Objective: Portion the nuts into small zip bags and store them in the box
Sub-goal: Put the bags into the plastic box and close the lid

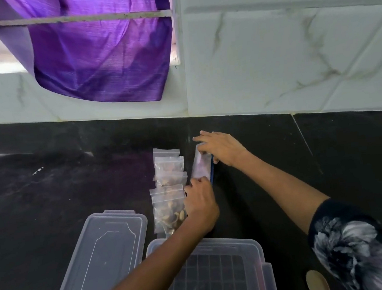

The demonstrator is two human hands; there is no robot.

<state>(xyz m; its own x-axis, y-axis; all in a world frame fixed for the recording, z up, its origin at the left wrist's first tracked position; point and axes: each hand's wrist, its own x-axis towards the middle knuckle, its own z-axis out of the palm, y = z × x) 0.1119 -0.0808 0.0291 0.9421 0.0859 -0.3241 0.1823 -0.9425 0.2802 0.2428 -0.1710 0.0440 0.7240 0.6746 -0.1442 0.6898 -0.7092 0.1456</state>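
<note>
Several small clear zip bags filled with nuts point(170, 193) lie in a row on the black counter point(50, 185). To their right stands a narrow pack of empty zip bags point(201, 167) with a blue edge. My left hand point(201, 204) pinches its near end. My right hand point(220, 147) holds its far end with the fingers over the top. The clear plastic box point(260, 249) sits open at the near edge, partly under my left forearm, and no bags show inside it.
The box's clear lid point(107, 251) lies flat to the left of the box. A white tiled wall point(270, 57) runs along the back of the counter, with a purple cloth point(99, 55) hanging over a window. A round tan object point(316, 283) shows at the bottom right.
</note>
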